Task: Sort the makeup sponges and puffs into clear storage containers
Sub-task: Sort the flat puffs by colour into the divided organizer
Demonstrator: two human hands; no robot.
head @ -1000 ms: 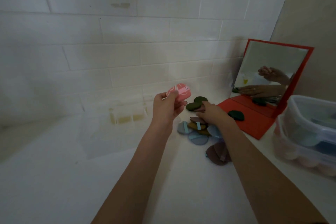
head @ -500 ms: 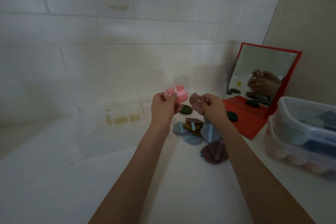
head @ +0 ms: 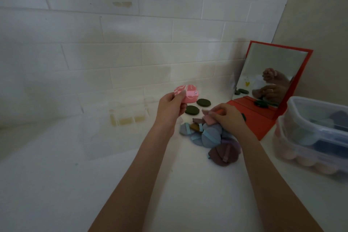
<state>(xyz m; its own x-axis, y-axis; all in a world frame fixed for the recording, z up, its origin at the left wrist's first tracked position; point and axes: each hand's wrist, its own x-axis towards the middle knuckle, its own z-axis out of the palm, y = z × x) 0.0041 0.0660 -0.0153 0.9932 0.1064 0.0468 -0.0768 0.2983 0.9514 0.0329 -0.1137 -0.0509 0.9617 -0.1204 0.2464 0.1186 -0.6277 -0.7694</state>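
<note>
Left hand (head: 170,108) pinches pink puff (head: 187,93) aloft, keeping it sorted | right hand (head: 227,118) grips mauve puff (head: 209,118) atop pile (head: 211,135) mid-counter | clear containers (head: 312,133) wait at right edge

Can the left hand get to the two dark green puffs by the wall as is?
Probably, but not to grasp: the left hand hovers right beside the two dark green puffs, nothing between, yet its fingers already pinch a pink puff.

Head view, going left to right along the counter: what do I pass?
Clear compartment organizer → left hand holding the pink puff → right hand on the puff pile → red mirror → stacked clear containers.
</note>
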